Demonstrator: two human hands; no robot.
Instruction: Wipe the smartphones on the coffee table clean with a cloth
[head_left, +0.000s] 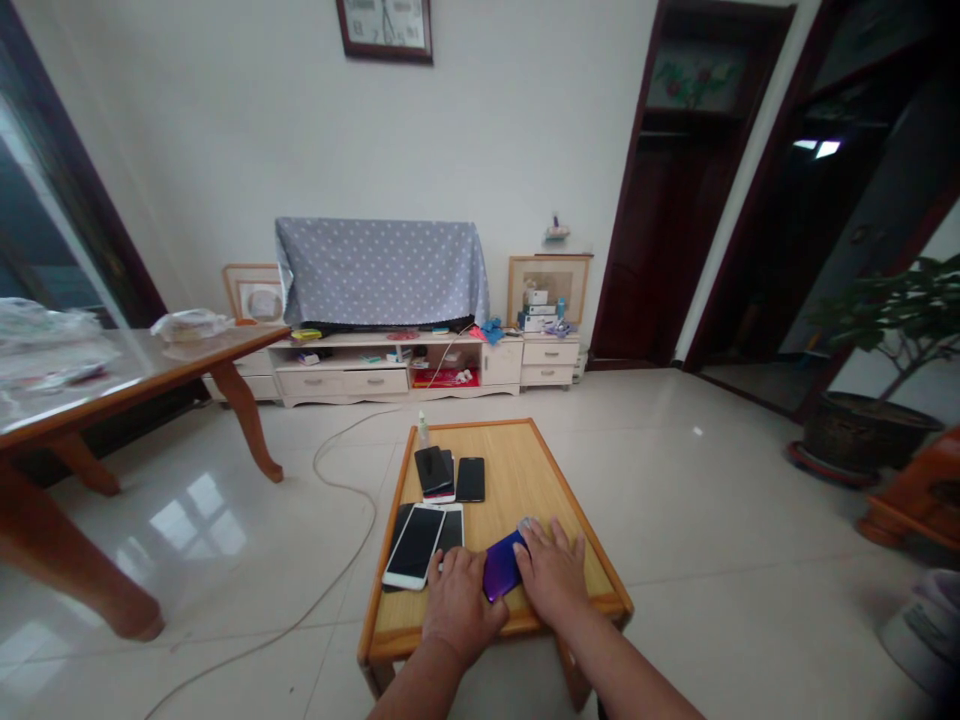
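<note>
A smartphone [504, 565] with a shiny blue-purple back lies at a slant near the front of the small wooden table [517, 455]. My left hand [459, 605] grips its left end, thumb at the near edge and fingers bent over the side. My right hand [553, 572] rests at the phone's right end. A small pale, crumpled piece [525, 523] shows under its fingertips; what it is made of I cannot tell. Left of my hands, a white-framed phone [417, 545] overlaps another pale-edged device [453, 527].
Behind these lie a stack of dark phones [432, 470], a single black phone [471, 480] and a small clear bottle [423, 430]. A cable [352, 485] runs over the floor at the left. A larger table [225, 350] stands at the left, a potted plant [862, 435] at the right.
</note>
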